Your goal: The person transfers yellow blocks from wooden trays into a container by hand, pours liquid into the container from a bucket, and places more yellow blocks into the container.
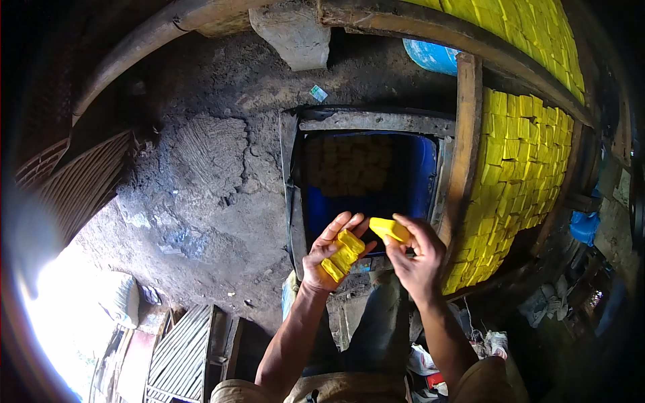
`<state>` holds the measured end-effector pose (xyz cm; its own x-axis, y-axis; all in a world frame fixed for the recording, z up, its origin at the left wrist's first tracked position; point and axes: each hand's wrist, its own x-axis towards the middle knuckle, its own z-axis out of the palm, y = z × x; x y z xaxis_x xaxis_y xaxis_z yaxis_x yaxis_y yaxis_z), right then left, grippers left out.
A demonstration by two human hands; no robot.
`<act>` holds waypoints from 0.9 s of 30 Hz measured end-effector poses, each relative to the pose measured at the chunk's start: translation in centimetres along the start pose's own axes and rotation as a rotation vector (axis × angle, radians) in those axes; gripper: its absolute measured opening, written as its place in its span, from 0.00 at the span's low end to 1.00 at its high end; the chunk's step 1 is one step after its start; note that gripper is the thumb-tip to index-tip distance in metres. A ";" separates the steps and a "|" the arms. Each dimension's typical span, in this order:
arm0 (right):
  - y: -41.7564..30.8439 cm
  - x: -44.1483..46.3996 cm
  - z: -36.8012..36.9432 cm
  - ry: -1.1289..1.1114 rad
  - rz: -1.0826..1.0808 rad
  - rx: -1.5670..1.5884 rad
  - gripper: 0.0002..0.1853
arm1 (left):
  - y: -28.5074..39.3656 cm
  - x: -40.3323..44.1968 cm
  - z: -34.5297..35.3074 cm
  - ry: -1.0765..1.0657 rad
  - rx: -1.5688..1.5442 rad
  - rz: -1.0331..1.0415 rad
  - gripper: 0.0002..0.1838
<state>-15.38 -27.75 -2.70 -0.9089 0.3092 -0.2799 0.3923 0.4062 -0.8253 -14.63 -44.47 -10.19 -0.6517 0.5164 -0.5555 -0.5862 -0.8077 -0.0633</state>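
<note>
In my left hand point(317, 266), palm up and fingers curled around them, lie a few yellow tofu blocks point(343, 256) pressed side by side. My right hand point(422, 256) pinches a single yellow tofu block point(390, 230) between thumb and fingers, just right of the left fingertips. Both hands are above the near edge of a dark blue tub point(428, 168) set in a wooden frame point(376, 122). Inside the tub, in shadow, more tofu blocks point(349, 161) show dimly. Part of the left palm is hidden by the blocks it holds.
Rows of yellow tofu blocks point(514, 168) fill a rack on the right, behind a wooden beam point(463, 148). Another packed rack point(510, 27) is at the upper right, near a blue barrel point(431, 56). Rough dark floor point(208, 168) spreads left; slatted panels point(180, 352) stand lower left.
</note>
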 end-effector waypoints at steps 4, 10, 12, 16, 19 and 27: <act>-0.4 0.0 1.6 -0.065 -0.148 -0.188 0.16 | 0.3 0.2 0.6 -0.128 0.171 0.011 0.42; -0.2 -1.5 1.7 -0.387 0.092 0.030 0.33 | 0.2 -0.6 0.9 -0.019 0.312 0.053 0.45; 0.3 -1.2 1.7 -0.476 0.265 0.231 0.40 | 0.0 -1.0 0.8 0.125 0.137 0.048 0.44; 7.2 1.0 4.5 -0.668 0.316 0.445 0.36 | -1.3 -0.2 0.6 0.238 0.203 0.134 0.43; 13.8 3.8 9.0 -0.624 0.307 0.387 0.32 | -1.2 -0.7 0.5 0.365 0.425 0.213 0.45; 28.0 8.6 23.5 -0.667 -0.503 -0.134 0.25 | 0.9 -5.4 1.2 0.163 0.626 0.044 0.47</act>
<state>-15.58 -33.95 -39.71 -0.8564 -0.4908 -0.1601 -0.1064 0.4712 -0.8756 -12.25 -47.65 -6.25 -0.6295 0.3970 -0.6680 -0.7620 -0.4834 0.4308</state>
